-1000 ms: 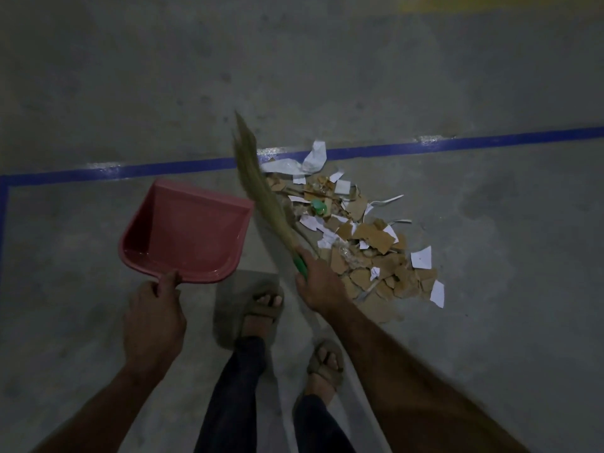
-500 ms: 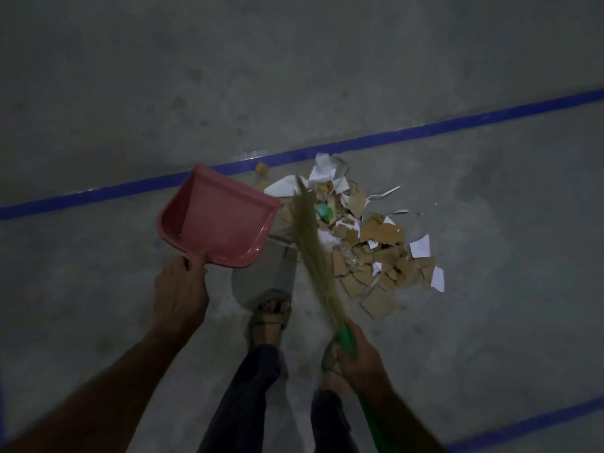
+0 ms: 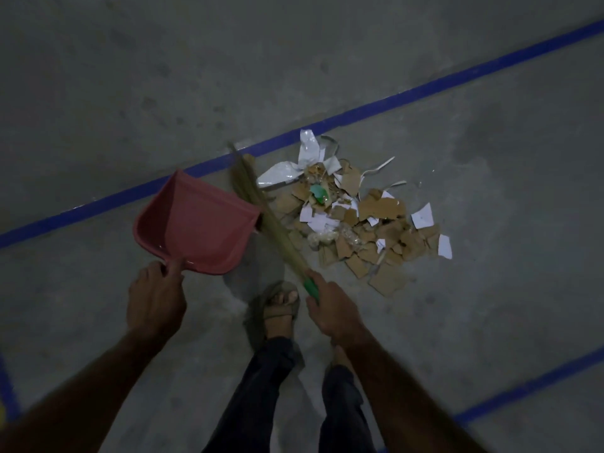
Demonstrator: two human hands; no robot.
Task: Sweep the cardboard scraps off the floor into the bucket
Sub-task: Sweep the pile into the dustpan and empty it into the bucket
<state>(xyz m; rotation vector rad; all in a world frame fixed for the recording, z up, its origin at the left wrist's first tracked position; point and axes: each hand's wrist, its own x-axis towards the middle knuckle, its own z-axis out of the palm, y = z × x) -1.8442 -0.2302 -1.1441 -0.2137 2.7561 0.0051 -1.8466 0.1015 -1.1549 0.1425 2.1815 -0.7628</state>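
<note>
The left hand (image 3: 156,300) holds the handle of the red dustpan (image 3: 196,225), its grip closed around it. The dustpan looks empty inside, though the light is weak. The right hand (image 3: 333,310) grips the green handle of the broom (image 3: 271,220), whose bristles lie between the dustpan and the cardboard scraps (image 3: 369,233). The scraps lie in a pile on the floor (image 3: 490,289), mixed with white paper pieces, just beside a blue line (image 3: 408,96).
</note>
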